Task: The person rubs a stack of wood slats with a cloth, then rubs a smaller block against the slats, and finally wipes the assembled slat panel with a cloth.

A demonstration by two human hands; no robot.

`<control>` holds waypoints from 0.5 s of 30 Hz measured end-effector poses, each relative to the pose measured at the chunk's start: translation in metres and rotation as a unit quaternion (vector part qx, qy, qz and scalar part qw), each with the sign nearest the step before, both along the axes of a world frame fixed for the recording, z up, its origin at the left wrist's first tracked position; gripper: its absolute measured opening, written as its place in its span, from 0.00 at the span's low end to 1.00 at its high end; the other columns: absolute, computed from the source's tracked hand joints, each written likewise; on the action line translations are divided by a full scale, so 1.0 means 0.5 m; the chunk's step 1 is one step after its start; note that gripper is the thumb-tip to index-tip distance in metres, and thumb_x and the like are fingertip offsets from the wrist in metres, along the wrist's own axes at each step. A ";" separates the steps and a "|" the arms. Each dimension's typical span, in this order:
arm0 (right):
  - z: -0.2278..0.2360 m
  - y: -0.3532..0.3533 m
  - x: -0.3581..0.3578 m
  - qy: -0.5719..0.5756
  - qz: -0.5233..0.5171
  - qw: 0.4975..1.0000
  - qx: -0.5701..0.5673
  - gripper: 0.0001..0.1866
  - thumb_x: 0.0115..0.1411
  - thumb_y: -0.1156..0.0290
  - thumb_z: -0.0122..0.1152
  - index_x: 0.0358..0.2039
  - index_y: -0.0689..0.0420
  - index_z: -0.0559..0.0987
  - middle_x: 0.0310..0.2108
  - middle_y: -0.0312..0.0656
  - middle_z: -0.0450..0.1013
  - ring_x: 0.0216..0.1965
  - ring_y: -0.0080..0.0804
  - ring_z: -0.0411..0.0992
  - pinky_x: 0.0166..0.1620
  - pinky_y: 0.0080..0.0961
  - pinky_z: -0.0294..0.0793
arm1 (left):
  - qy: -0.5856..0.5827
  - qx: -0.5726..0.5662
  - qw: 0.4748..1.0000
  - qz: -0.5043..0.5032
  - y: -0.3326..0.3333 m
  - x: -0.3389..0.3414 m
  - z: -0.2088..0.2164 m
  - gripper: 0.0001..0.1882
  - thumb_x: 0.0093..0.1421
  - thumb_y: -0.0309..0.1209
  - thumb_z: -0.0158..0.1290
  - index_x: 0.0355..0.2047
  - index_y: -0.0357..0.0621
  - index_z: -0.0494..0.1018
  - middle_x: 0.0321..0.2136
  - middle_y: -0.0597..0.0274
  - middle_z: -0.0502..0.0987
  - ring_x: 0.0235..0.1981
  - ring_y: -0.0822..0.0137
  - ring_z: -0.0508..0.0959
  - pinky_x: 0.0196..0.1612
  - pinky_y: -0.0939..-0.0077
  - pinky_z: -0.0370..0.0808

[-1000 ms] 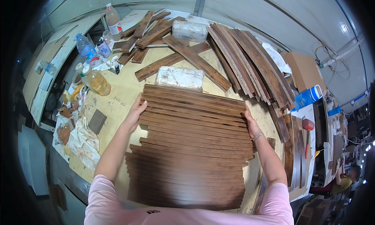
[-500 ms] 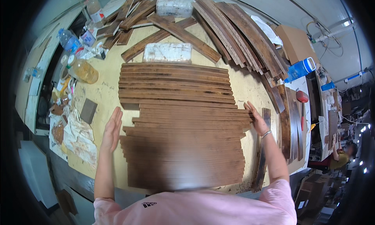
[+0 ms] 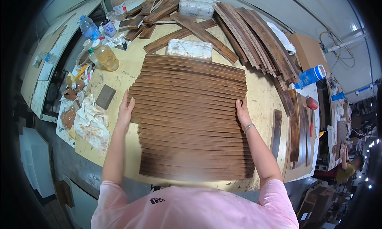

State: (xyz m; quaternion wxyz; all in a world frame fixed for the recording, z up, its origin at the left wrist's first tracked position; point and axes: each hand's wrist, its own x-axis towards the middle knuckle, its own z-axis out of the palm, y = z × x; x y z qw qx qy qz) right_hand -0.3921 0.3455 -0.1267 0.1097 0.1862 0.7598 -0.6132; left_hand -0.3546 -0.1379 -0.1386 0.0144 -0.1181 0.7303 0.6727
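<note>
A broad bank of narrow dark-brown wooden planks (image 3: 191, 105) lies side by side across the middle of the table, running left to right. Along the planks' left ends rests my left hand (image 3: 126, 110), its fingers stretched out and the thumb apart. My right hand (image 3: 243, 114), with a bracelet at the wrist, lies against the right ends, fingers extended and thumb near the top surface. Both palms face inward, with the bank between them. The right ends are fairly even; the left edge is stepped. Beyond the far plank sits a white-wrapped block (image 3: 189, 49), close to it.
Left on the table (image 3: 127, 153) are a grey block (image 3: 106, 96), stained cloth (image 3: 91, 121) and jars of yellowish liquid (image 3: 106, 58). Loose boards (image 3: 205, 36) cross at the back. Stacked planks (image 3: 262, 38), a blue jug (image 3: 310, 76), a red-headed mallet (image 3: 312, 104) and a single board (image 3: 276, 131) are right.
Both hands have come inward onto the plank ends. The planks' uneven ends are now more closely lined up, especially on the right. The view has shifted a little.
</note>
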 end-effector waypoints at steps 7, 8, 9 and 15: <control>0.044 -0.054 -0.075 0.172 0.140 0.825 0.520 0.45 0.66 0.45 0.49 0.72 0.62 0.48 0.74 0.50 0.41 0.75 0.44 0.39 0.72 0.48 0.39 | 0.134 -0.554 0.813 -0.116 0.087 -0.052 0.087 0.44 0.63 0.44 0.53 0.71 0.37 0.45 0.71 0.46 0.48 0.73 0.52 0.47 0.71 0.45 0.43; 0.017 -0.058 -0.101 0.207 0.163 0.800 0.539 0.46 0.65 0.43 0.48 0.71 0.62 0.49 0.74 0.50 0.42 0.75 0.45 0.39 0.72 0.48 0.39 | 0.150 -0.564 0.798 -0.149 0.107 -0.070 0.101 0.45 0.62 0.43 0.55 0.70 0.36 0.46 0.71 0.47 0.49 0.73 0.51 0.48 0.71 0.45 0.43; 0.016 -0.085 -0.118 0.184 0.185 0.794 0.549 0.47 0.64 0.41 0.49 0.71 0.63 0.50 0.74 0.50 0.42 0.74 0.45 0.40 0.72 0.48 0.39 | 0.154 -0.583 0.780 -0.167 0.111 -0.094 0.091 0.46 0.62 0.47 0.54 0.71 0.37 0.45 0.72 0.49 0.48 0.73 0.53 0.46 0.71 0.45 0.44; 0.018 -0.097 -0.169 0.187 0.209 0.790 0.546 0.49 0.60 0.40 0.52 0.69 0.65 0.53 0.73 0.55 0.43 0.74 0.48 0.40 0.72 0.47 0.40 | 0.094 -0.644 0.731 -0.207 0.142 -0.158 0.079 0.46 0.64 0.59 0.45 0.70 0.37 0.48 0.72 0.49 0.46 0.73 0.54 0.46 0.71 0.46 0.44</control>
